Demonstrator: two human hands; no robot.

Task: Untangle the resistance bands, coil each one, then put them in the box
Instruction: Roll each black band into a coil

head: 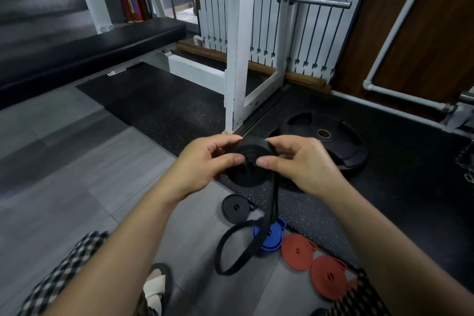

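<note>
- Head view, centre of the frame: the left hand (pixel 205 161) and the right hand (pixel 295 161) meet over a partly wound black resistance band (pixel 252 149). Each hand pinches the roll between thumb and curled fingers, the left on its left edge, the right on its right edge.
- The band's unwound tail (pixel 269 215) hangs from the roll down the middle of the frame and ends in a loose loop (pixel 230 251) resting on the grey floor (pixel 77 187) in the lower centre.
- Just left of the hanging tail, a coiled black band (pixel 234 208) lies flat at the edge of the floor, beside the speckled black mat (pixel 320 213).
- Behind the tail, lower centre, a coiled blue band (pixel 272 238) lies on the floor; the tail crosses in front of it.
- Right of the blue one, two coiled red bands lie side by side, touching: one (pixel 297 251) nearer the blue coil, the other (pixel 331 277) toward the lower right.
- Right of centre, a black weight plate (pixel 333 136) lies on the mat behind the right hand.
- Upper centre: a white rack post (pixel 238 59) stands on the mat; a black padded bench (pixel 89 46) runs across the upper left.
- Lower edge: checked fabric (pixel 64 277) at lower left and a sandal (pixel 156 287) near the bottom centre.
</note>
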